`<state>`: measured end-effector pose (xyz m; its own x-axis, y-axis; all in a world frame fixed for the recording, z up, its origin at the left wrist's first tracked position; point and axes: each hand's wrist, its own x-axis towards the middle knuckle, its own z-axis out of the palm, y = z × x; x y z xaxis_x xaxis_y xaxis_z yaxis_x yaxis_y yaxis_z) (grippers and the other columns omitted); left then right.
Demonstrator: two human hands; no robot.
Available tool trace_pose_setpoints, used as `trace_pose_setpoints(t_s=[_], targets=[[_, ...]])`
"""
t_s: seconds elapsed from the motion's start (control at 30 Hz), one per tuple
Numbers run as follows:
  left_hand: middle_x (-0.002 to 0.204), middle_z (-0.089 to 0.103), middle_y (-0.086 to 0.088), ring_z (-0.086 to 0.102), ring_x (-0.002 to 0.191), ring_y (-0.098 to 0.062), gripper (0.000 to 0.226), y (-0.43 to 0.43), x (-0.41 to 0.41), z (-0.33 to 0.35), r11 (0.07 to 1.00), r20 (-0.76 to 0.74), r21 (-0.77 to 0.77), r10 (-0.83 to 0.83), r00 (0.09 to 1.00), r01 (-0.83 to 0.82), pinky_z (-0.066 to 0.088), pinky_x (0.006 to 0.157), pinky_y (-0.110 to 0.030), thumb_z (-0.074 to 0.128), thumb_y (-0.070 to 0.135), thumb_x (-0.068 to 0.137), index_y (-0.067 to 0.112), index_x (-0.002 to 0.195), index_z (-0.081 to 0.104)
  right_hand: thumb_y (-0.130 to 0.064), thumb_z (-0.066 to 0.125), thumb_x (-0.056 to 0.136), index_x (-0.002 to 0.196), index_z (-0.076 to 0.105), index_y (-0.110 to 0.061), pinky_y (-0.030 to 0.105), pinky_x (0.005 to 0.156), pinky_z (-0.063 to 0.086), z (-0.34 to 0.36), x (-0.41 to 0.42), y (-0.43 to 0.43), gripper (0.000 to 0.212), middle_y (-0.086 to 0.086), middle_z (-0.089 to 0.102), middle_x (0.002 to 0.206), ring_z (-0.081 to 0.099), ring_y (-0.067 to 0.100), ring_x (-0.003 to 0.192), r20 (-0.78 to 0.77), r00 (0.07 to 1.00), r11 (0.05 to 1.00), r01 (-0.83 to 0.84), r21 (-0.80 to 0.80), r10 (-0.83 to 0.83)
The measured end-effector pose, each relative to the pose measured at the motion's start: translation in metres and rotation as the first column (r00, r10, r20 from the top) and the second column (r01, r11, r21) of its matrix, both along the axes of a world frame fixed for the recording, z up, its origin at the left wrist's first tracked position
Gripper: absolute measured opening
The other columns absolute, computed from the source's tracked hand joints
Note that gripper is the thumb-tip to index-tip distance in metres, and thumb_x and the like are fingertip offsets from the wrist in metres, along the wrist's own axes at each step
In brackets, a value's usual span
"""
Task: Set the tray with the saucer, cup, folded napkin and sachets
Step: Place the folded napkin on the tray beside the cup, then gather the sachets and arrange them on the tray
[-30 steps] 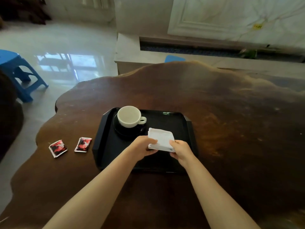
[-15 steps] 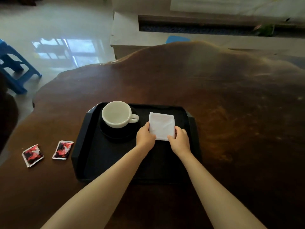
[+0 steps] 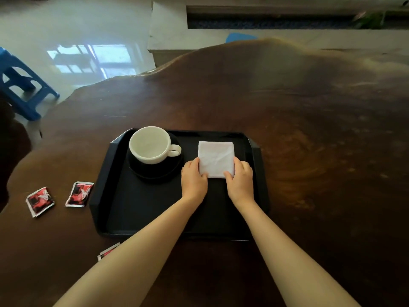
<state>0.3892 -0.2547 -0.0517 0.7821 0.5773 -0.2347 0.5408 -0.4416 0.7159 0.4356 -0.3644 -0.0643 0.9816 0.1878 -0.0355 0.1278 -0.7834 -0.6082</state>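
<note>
Head view: L hand [image 3: 194, 181] & R hand [image 3: 240, 182] pinch near corners of white folded paper napkin [image 3: 216, 157], prob. soft & light, lying on black plastic tray [image 3: 141, 214] just right of round white cup [image 3: 150, 144]; best held by edges.

The wooden table [image 3: 309, 120] carries a black tray [image 3: 104, 182]; toward its left edge lie a sachet [image 3: 40, 201], a second sachet [image 3: 79, 194] and a third sachet [image 3: 107, 251].

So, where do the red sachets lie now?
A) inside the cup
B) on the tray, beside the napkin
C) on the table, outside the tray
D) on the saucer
C: the sachets lie on the wooden table, outside the black tray's rim.
</note>
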Motion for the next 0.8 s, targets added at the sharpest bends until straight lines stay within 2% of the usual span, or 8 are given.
trace_pose_setpoints(t_s=[0.1, 0.23, 0.37, 0.47, 0.6, 0.7, 0.8], targets=[[0.13, 0.05, -0.008, 0.046, 0.123, -0.024, 0.048, 0.001, 0.002, 0.006, 1.0, -0.045, -0.013, -0.011, 0.999, 0.01, 0.041, 0.104, -0.037, 0.057, 0.009, 0.087, 0.01, 0.134, 0.044, -0.016, 0.054, 0.092, 0.137, 0.039, -0.008, 0.024, 0.092, 0.039, 0.007, 0.004, -0.001, 0.048, 0.01, 0.047, 0.13, 0.044, 0.021, 0.118, -0.03, 0.999, 0.999, -0.041, -0.035, 0.04], [0.115, 0.06, -0.009, 0.057, 0.105, -0.024, 0.033, 0.006, -0.003, 0.024, 0.994, -0.081, -0.063, -0.092, 0.993, 0.087, 0.049, 0.085, -0.033, 0.056, 0.008, 0.085, 0.014, 0.117, 0.054, -0.019, 0.055, 0.091, 0.135, 0.039, -0.009, 0.03, 0.091, 0.042, 0.022, 0.005, -0.001, 0.048, 0.012, 0.046, 0.13, 0.045, 0.024, 0.117, -0.121, 0.99, 0.991, -0.085, -0.102, 0.073], [0.128, 0.057, -0.008, 0.054, 0.115, -0.024, 0.045, 0.017, -0.023, 0.051, 0.974, -0.238, -0.055, -0.228, 0.944, 0.222, 0.044, 0.092, -0.031, 0.059, 0.014, 0.085, 0.012, 0.13, 0.051, -0.015, 0.051, 0.091, 0.133, 0.039, -0.009, 0.033, 0.092, 0.043, 0.043, -0.004, 0.0, 0.044, 0.012, 0.044, 0.133, 0.043, 0.026, 0.119, -0.136, 0.985, 0.97, -0.132, -0.202, 0.105], [0.12, 0.063, -0.005, 0.058, 0.109, -0.021, 0.036, 0.036, -0.056, 0.076, 0.961, -0.248, -0.087, -0.275, 0.929, 0.261, 0.045, 0.088, -0.026, 0.06, 0.016, 0.085, 0.014, 0.121, 0.058, -0.011, 0.047, 0.09, 0.135, 0.041, -0.008, 0.037, 0.099, 0.038, 0.059, -0.021, 0.01, 0.045, 0.012, 0.045, 0.135, 0.039, 0.028, 0.124, -0.091, 0.967, 0.942, -0.253, -0.218, 0.239], [0.113, 0.067, -0.002, 0.06, 0.104, -0.018, 0.032, 0.071, -0.124, 0.097, 0.967, -0.27, -0.061, -0.255, 0.928, 0.248, 0.047, 0.084, -0.025, 0.062, 0.018, 0.085, 0.015, 0.116, 0.061, -0.014, 0.054, 0.089, 0.128, 0.049, -0.007, 0.037, 0.102, 0.036, 0.074, -0.066, 0.033, 0.04, 0.011, 0.053, 0.128, 0.043, 0.027, 0.122, 0.005, 0.883, 0.87, -0.462, -0.174, 0.47], [0.116, 0.067, -0.005, 0.06, 0.109, -0.019, 0.034, 0.101, -0.182, 0.093, 0.985, -0.316, 0.029, -0.153, 0.936, 0.171, 0.046, 0.094, -0.029, 0.063, 0.015, 0.083, 0.013, 0.117, 0.062, -0.015, 0.057, 0.088, 0.124, 0.054, -0.009, 0.039, 0.099, 0.042, 0.077, -0.107, 0.051, 0.036, 0.008, 0.058, 0.121, 0.049, 0.025, 0.115, 0.067, 0.793, 0.791, -0.591, -0.155, 0.606], [0.118, 0.065, -0.005, 0.06, 0.107, -0.018, 0.039, 0.117, -0.232, 0.072, 0.995, -0.367, 0.067, -0.039, 0.929, 0.068, 0.049, 0.092, -0.031, 0.065, 0.015, 0.082, 0.015, 0.12, 0.059, -0.019, 0.055, 0.089, 0.116, 0.06, -0.013, 0.036, 0.092, 0.044, 0.071, -0.153, 0.067, 0.028, 0.005, 0.062, 0.114, 0.052, 0.022, 0.108, 0.109, 0.703, 0.711, -0.685, -0.158, 0.703]])
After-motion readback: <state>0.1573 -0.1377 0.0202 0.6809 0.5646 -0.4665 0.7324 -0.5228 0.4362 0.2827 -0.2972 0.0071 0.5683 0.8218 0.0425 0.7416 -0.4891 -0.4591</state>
